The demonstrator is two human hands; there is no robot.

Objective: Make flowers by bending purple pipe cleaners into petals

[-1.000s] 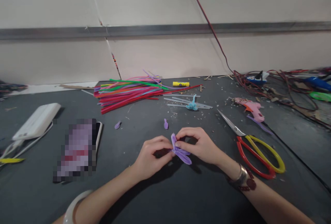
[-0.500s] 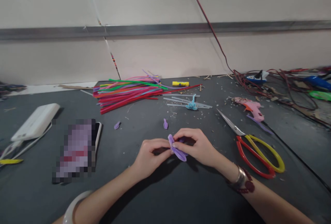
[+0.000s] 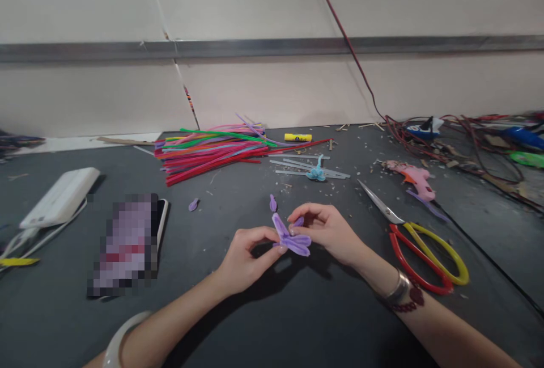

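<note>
Left hand (image 3: 246, 259): thumb and fingers brought together at the tips, pinching the purple fuzzy piece at its base.
Right hand (image 3: 330, 234): thumb and forefinger slightly parted at the rear petal; whether they grip it cannot be told.
Purple fuzzy piece (image 3: 300, 240): one, held above the table (image 3: 272, 322) between the hands, right of the left fingertips. Two petals lie lengthwise to the right; one points away from the wearer. Base nearer the left hand, petal ends nearer the right.
Scissors (image 3: 391, 216): one pair, red and yellow handles, right of the right hand, blades angled away.
Small purple pieces: two; one (image 3: 272, 203) just beyond the held piece, one (image 3: 194, 204) farther left.
Glue gun (image 3: 419, 178): one, pink, beyond the scissors.
Blue fuzzy piece (image 3: 317, 173): one, among translucent sticks (image 3: 287, 173).
Pipe cleaners (image 3: 212, 158): multicoloured bundle, far left of centre.
Yellow tube (image 3: 297, 138): one, right of bundle.
</note>
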